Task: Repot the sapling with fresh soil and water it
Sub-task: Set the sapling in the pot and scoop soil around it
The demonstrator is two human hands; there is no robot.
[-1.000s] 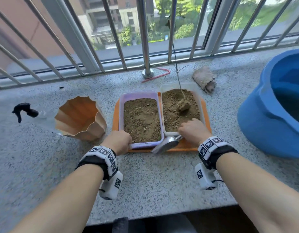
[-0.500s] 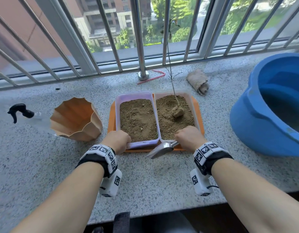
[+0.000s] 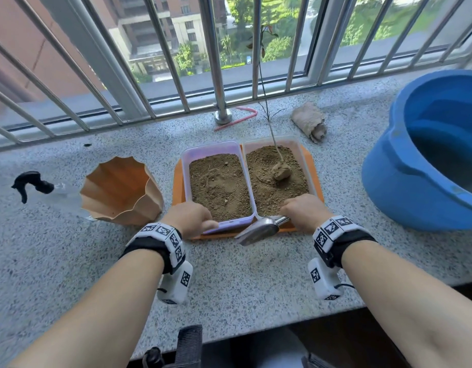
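**Scooping soil for the pot: keep the tray steady and the scoop low**

Nearest the front edge of the tabletop [image 3: 242, 282], both hands are closed on something. The left hand [image 3: 188, 217] pinches the near rim of the purple-rimmed soil box [image 3: 215, 152], thumb on top. The right hand [image 3: 302, 211] is wrapped round the handle of a metal scoop [image 3: 258, 231], whose empty bowl hangs just over the near edge of the orange tray [image 3: 177, 187].

Judging from this, the step in hand is drawing fresh soil. To do it well, hold the left box down firmly, turn the scoop so that its mouth faces the soil, and push it in shallow and away from the body, so that no soil spills over the rim.

Beside it, the clear box [image 3: 305, 160] holds the sapling [image 3: 272, 128], its root ball [image 3: 281, 171] resting on the soil and its thin stem rising toward the window bars. Keep the scoop well apart from that stem; it looks easily snapped.

Toward the left edge the ribbed orange pot [image 3: 120, 192] lies tipped on its side, with a spray bottle [image 3: 33, 183] beyond it. It probably needs standing upright before any soil goes in. At the right edge stands a blue bucket [image 3: 404, 171].
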